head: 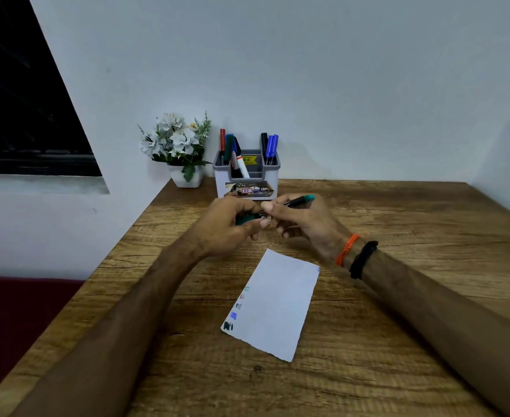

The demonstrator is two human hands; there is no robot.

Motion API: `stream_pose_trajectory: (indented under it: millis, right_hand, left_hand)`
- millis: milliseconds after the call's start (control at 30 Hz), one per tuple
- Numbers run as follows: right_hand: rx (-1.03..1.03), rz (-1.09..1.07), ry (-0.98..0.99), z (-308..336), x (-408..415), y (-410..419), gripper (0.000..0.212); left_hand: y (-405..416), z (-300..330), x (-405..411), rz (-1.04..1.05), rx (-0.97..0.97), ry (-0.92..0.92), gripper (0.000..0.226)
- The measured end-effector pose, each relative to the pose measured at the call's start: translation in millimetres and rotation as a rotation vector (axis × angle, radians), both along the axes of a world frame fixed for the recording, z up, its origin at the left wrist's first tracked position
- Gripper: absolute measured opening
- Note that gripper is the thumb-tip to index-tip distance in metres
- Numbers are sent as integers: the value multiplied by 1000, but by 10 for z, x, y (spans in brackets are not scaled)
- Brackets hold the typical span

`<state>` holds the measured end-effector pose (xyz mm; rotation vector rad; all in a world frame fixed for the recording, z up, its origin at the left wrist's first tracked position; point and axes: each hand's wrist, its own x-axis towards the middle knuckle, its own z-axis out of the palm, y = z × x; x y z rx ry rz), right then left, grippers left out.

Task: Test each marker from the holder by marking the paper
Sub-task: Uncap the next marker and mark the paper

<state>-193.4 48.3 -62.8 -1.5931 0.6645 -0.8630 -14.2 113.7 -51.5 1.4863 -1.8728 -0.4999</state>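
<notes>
A: Entry. Both hands meet above the worktop [398, 296], just in front of the holder [246, 173]. Right hand [304, 221] grips the barrel of a green marker [295, 202]; left hand [232, 224] has its fingers curled round the green cap [243, 219] at the tip end. Capping or uncapping, cannot tell.

B: Handling?

A: Judged light, stiff, smooth plastic. Best held on the barrel near the tip for control; cap likely a snap fit, so pull or push it straight along the barrel. The paper [274, 308] is thin, loose and lies flat; it may slide under a stroke unless one hand pins it.

B: Surroundings?

A: Paper lies near the hands, with colour marks down its left edge. Other markers [270, 147] stand in the holder. A flower pot [186, 176] sits just beside the holder, to its left. Nothing lies between hands and paper.
</notes>
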Motion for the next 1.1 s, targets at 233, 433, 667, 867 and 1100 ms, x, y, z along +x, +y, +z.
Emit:
stream_pose_trajectory:
  millis: [233,433,667,867,1100]
  right_hand:
    - [-52,18,0,-48,7,-12,21]
    - [-77,60,-27,-74,32,4,28]
    - [-77,93,-62,-98,32,-21,15]
    - [-79,110,-90,-125,37,-58,17]
    - [-100,89,-98,-70,-33,-42,16]
  left_hand:
    - [9,-5,-27,-55,-21,-45,18]
    - [0,-45,-26,-60,-37,-98,15]
    - [-30,-95,-31,-64,-83,-112,15]
    - [-16,-46,-64,-94,-102,-100,17]
    - [-35,-78,-37,-67,-84,-87,23]
